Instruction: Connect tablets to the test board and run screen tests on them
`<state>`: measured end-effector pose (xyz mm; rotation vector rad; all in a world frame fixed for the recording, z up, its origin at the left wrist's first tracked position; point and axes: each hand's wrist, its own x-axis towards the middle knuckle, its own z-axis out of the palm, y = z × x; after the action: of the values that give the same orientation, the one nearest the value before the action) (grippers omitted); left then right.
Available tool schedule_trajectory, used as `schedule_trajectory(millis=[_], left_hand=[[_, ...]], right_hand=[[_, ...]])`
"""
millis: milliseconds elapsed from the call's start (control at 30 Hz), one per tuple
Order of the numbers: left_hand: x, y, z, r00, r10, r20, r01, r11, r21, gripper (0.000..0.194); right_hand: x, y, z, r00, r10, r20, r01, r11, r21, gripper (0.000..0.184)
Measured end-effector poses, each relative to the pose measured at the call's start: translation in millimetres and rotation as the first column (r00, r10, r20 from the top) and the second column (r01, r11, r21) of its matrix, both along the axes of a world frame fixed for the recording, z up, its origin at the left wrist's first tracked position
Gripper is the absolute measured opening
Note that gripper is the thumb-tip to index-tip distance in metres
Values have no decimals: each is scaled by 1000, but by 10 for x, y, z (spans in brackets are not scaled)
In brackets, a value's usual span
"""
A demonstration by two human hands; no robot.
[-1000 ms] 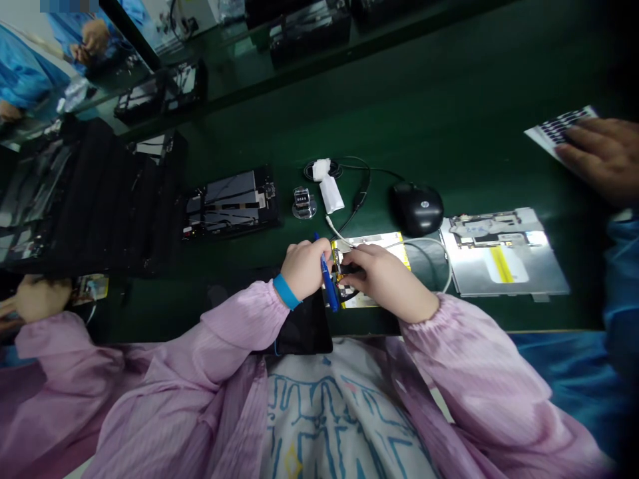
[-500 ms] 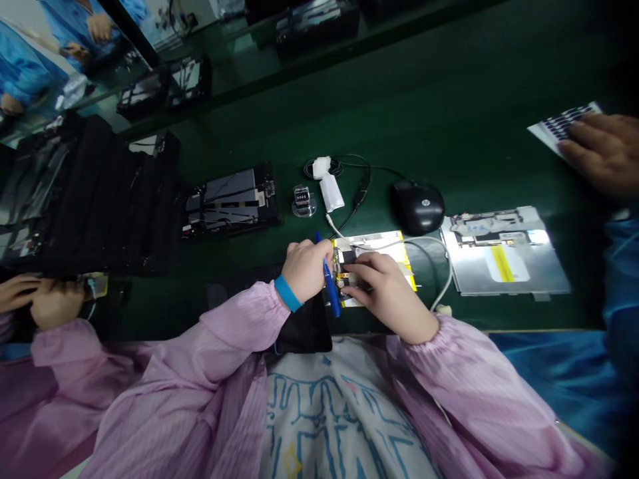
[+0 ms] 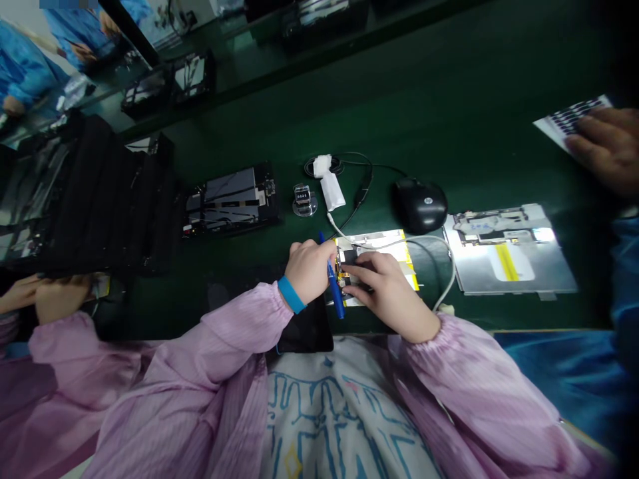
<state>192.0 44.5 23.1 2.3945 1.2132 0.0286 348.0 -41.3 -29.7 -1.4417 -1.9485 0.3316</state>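
Note:
My left hand (image 3: pixel 308 269), with a blue wristband, is closed around a blue pen (image 3: pixel 336 293) that slants down beside the circuit board. Its fingertips rest at the board's left edge. My right hand (image 3: pixel 387 289) reaches in from the right, thumb and forefinger bent onto the small circuit board (image 3: pixel 343 267). That board lies along the left end of a white, yellow-taped battery pack (image 3: pixel 389 247), partly hidden beneath my fingers. A white cable (image 3: pixel 429 237) crosses the pack. Under my left forearm lies a dark tablet panel (image 3: pixel 307 329).
A black mouse (image 3: pixel 420 205), a tally counter (image 3: pixel 303 198) and an opened tablet (image 3: pixel 232 199) lie beyond my hands. To the right is a silver tablet plate (image 3: pixel 514 263); another person's hand (image 3: pixel 606 146) holds a label sheet (image 3: pixel 569 123). Black trays (image 3: pixel 100 193) stand at left.
The view has shifted slightly. Both my hands keep nearly the same place on the board, and the pen has tilted a little.

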Motion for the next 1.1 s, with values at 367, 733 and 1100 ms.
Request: schedule_trajectory(millis=[367, 733, 1100], left_hand=[[30, -2, 48, 999, -2, -49, 1, 1000, -20, 11], [7, -104, 163, 978, -52, 205, 24, 991, 133, 18], [-3, -105, 238, 949, -105, 297, 155, 976, -151, 11]], right_hand=[[-76, -14, 166, 977, 39, 209, -18, 995, -98, 30], [203, -169, 421, 969, -137, -203, 60, 938, -342, 14], [-19, -157, 338, 801, -261, -539, 127, 953, -273, 11]])
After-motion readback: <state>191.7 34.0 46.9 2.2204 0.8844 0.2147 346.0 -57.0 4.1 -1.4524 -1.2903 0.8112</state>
